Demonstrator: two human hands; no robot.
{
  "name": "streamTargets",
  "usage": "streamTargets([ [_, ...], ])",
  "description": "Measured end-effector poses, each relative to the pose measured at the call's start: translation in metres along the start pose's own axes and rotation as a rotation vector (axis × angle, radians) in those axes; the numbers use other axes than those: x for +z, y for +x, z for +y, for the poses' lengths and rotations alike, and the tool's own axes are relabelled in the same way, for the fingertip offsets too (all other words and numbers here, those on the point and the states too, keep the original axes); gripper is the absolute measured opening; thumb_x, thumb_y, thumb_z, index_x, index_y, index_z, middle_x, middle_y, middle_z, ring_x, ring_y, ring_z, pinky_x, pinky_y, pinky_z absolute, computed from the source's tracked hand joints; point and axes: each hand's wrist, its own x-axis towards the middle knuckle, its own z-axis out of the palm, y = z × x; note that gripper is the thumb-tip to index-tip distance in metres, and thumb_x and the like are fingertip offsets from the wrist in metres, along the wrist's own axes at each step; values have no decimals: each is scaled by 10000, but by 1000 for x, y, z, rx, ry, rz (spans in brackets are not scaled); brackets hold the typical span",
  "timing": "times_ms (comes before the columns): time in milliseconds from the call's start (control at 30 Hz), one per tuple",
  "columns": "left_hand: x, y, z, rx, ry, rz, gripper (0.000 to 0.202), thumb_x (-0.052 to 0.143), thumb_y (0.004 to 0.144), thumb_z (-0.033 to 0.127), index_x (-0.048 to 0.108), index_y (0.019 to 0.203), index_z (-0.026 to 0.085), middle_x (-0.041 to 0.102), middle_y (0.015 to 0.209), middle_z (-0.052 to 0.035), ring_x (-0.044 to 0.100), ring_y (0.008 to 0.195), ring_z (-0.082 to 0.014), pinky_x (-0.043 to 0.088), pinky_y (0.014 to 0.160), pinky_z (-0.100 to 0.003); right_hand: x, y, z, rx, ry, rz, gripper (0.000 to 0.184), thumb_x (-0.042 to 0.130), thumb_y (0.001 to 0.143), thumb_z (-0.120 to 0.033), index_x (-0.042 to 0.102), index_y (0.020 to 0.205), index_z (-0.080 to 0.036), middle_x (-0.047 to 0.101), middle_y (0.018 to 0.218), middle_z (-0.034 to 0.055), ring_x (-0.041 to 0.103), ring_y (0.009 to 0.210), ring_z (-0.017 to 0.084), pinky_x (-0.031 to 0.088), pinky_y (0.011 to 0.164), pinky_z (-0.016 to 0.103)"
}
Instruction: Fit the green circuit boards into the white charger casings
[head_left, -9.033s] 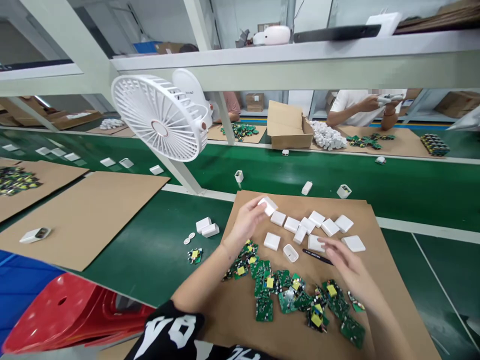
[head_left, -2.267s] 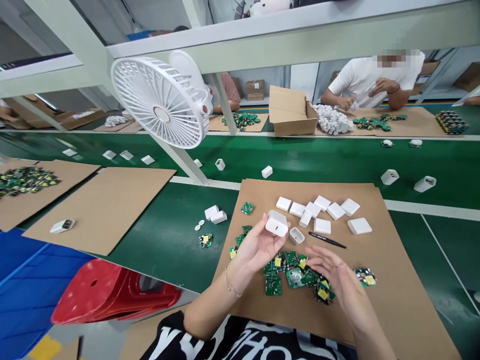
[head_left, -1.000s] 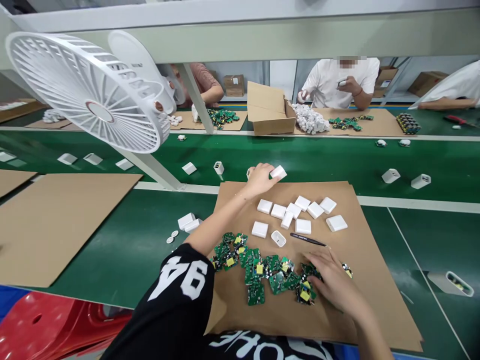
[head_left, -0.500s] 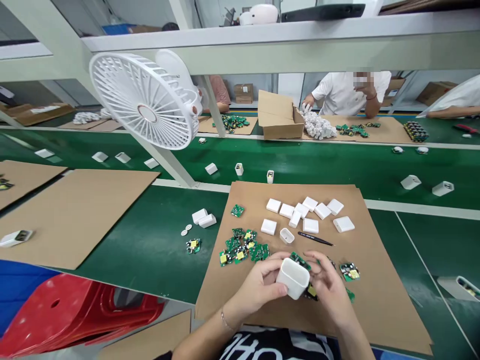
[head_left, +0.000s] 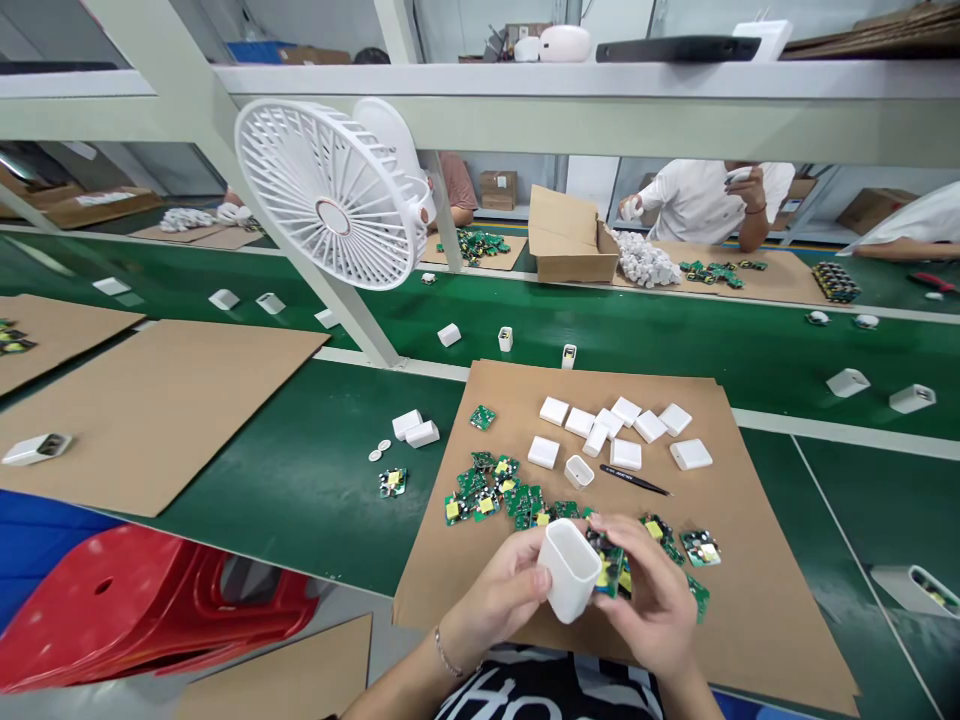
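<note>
Head view – two hands (head_left: 501,590) (head_left: 652,600), one white shell (head_left: 568,569).

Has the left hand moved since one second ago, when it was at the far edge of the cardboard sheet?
Yes. The left hand has come back toward the body and now holds a white casing at the near edge of the cardboard sheet, beside the right hand.

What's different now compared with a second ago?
The left hand came back from the belt edge and now grips a white shell; the right hand lifted a circuit board against it. The white shells on the cardboard stayed put.
</note>
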Motion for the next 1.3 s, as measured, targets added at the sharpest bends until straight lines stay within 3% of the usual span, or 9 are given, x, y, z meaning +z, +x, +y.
streamTargets([
  [133,-7,2,3,-38,44,-64,414,733,717,475,663,916,119,670,738,-69,610,568,-130,471,503,-191,-4,5,-14,219,241,124,413,539,947,-368,519,1352,-290,694,1176,100,679,1080,269,609,829,393],
  [267,-11,3,4,-75,100,3,424,743,658,511,615,784,127,569,585,-2,485,439,-78,363,379,-149,-7,9,-26,204,262,-63,366,580,928,-356,574,1291,-306,690,1212,75,664,1118,250,592,883,341],
  [467,-9,5,7,-59,236,64,471,720,627,570,572,721,133,492,576,17,406,461,-72,312,415,-167,-10,3,-25,194,65,-177,437,579,928,-249,516,1355,-315,643,1294,79,627,1179,240,556,948,342],
  [700,-13,5,4,-83,311,125,522,708,604,612,568,753,132,457,634,16,384,541,-88,284,495,-199,-4,12,-26,187,148,-134,392,558,939,-244,534,1324,-313,669,1253,74,650,1139,230,587,892,290],
  [900,-12,6,3,-72,327,128,489,700,624,594,529,728,147,439,656,15,373,568,-96,265,519,-217,-7,2,-15,173,-58,-220,416,574,916,-229,537,1328,-275,657,1268,100,650,1144,257,577,922,357],
  [1100,-14,6,5,-43,384,103,502,677,649,622,514,718,152,441,637,20,356,545,-88,250,513,-219,-7,1,-15,81,-179,-245,466,546,920,-195,473,1372,-280,646,1287,78,640,1159,233,558,956,352],
  [1300,-12,6,6,15,523,121,611,546,718,765,468,688,159,396,583,38,315,506,-76,231,489,-215,-6,9,-20,25,-194,-271,434,566,916,-208,497,1342,-263,667,1253,76,657,1131,228,572,937,353],
])
